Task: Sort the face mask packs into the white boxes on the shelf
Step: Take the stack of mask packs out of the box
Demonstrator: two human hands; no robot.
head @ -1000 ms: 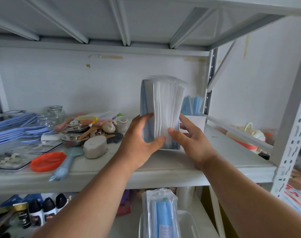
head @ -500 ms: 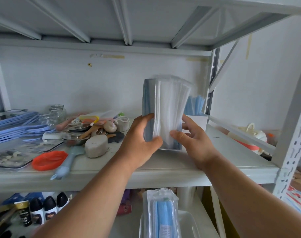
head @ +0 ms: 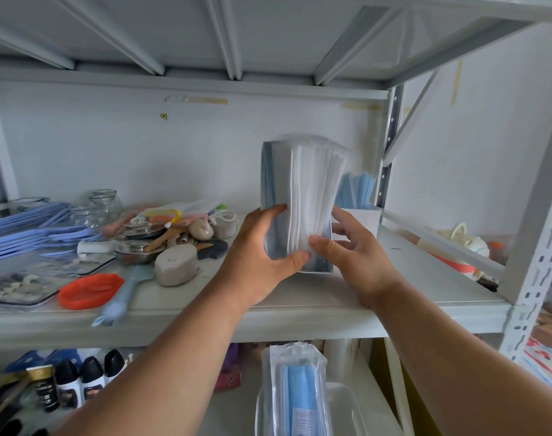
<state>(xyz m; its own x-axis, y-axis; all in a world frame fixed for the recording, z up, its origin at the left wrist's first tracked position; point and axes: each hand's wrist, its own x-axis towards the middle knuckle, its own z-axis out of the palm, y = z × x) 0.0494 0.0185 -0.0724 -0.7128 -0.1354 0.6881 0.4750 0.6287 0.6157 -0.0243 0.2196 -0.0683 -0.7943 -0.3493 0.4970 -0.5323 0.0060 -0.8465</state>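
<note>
Barely a shift since half a second ago: the face mask pack [head: 303,196] stays upright and both hands keep their places on it. The left hand [head: 262,256] grips the pack's lower left side, fingers curled behind and thumb across the front near the bottom. The right hand [head: 353,256] holds the lower right side, thumb on the front just beside the left thumb, fingers curled round behind. The pack's base sits in a white box [head: 318,269] on the shelf [head: 268,313], just below the thumbs.

No writing on it can be read. A second mask pack [head: 296,388] stands below the wrists in a white tray [head: 350,404] on the lower level; its printed label is too small to read. Dark-capped bottles [head: 79,379] carry labels, also illegible.

Past the right fingers, blue masks [head: 359,193] poke up from another white box [head: 362,221]. Well left of the left hand lies clutter: a grey stone-like lump [head: 177,269], an orange lid [head: 90,291], a pale blue spatula [head: 120,294], glass jars [head: 106,204], a metal dish [head: 139,250], stacked blue folders [head: 26,231].

It's a grey metal rack against a white wall [head: 142,152], with a perforated upright [head: 539,265] at right.
</note>
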